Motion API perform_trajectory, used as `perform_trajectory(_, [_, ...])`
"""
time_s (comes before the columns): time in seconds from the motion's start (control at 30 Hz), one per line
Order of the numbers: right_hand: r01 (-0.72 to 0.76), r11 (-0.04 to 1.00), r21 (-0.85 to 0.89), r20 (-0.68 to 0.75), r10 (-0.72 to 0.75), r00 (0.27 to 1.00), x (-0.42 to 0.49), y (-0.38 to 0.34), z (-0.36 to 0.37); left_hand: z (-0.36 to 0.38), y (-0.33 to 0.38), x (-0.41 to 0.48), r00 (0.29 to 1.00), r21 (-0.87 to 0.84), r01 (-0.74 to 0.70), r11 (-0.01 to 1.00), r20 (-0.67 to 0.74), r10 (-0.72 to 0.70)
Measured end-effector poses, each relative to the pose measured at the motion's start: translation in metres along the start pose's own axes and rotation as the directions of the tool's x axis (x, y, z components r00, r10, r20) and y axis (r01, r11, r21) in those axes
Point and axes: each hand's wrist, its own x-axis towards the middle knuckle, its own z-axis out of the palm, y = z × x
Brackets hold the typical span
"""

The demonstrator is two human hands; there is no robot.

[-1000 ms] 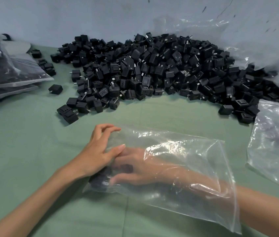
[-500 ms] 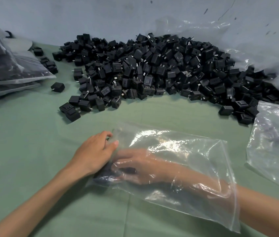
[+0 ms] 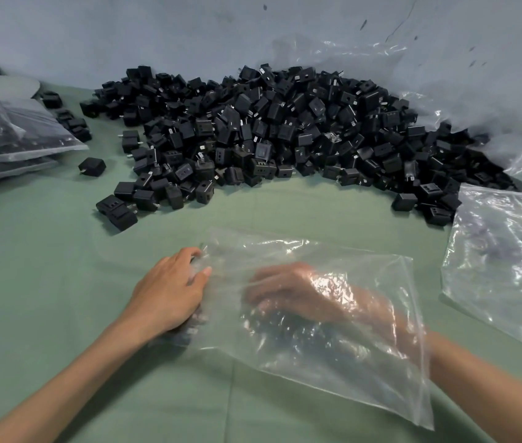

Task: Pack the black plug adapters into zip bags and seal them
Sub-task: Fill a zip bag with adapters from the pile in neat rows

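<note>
A clear zip bag (image 3: 349, 362) lies flat on the green table (image 3: 45, 266) in front of me, its mouth towards the right. My left hand (image 3: 170, 292) presses from outside on the bag's closed left end, fingers curled into the plastic over a few black plug adapters (image 3: 189, 327) that show darkly through it. My right hand (image 3: 288, 292) is inside the bag up to the forearm, palm down, fingers loosely bent, blurred by the plastic; I see nothing in its grasp. A big pile of black plug adapters (image 3: 269, 129) fills the back of the table.
Filled bags (image 3: 7, 139) are stacked at the far left, with a lone adapter (image 3: 92, 165) beside them. A stack of empty clear bags (image 3: 509, 266) lies at the right. A large crumpled plastic sheet (image 3: 477, 100) rises behind the pile against the wall.
My right hand has drawn back to the right inside the bag, away from its closed end. My left hand has shut down onto the bag's left end over the adapters.
</note>
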Motion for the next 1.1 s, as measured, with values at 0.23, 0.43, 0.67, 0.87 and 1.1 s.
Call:
perform_trajectory(0.23, [-0.509, 0.854, 0.106, -0.11, 0.519, 0.848, -0.082, 0.01, -0.144, 0.001, -0.003, 0.007, 0.99, -0.107, 0.069, 0.992, -0.111, -0.081])
perform_trajectory(0.43, [-0.726, 0.654, -0.214, -0.713, 0.403, 0.574, -0.051, 0.091, -0.175, -0.008, -0.017, 0.022, 0.973, -0.132, 0.141, 0.981, -0.162, -0.162])
perform_trajectory(0.67, [-0.817, 0.518, -0.254, -0.76, 0.415, 0.5, -0.034, 0.109, -0.163, -0.005, -0.021, 0.024, 0.979, -0.124, 0.128, 0.984, -0.146, -0.145])
perform_trajectory(0.87, [-0.688, 0.698, -0.198, -0.22, 0.652, 0.725, -0.045, 0.046, -0.146, -0.005, -0.02, 0.025, 0.978, -0.126, 0.125, 0.984, -0.149, -0.144])
perform_trajectory(1.1, [-0.497, 0.774, 0.393, 0.317, 0.393, 0.863, -0.058, 0.001, -0.098, -0.006, -0.02, 0.024, 0.987, -0.201, 0.062, 0.978, -0.134, -0.09])
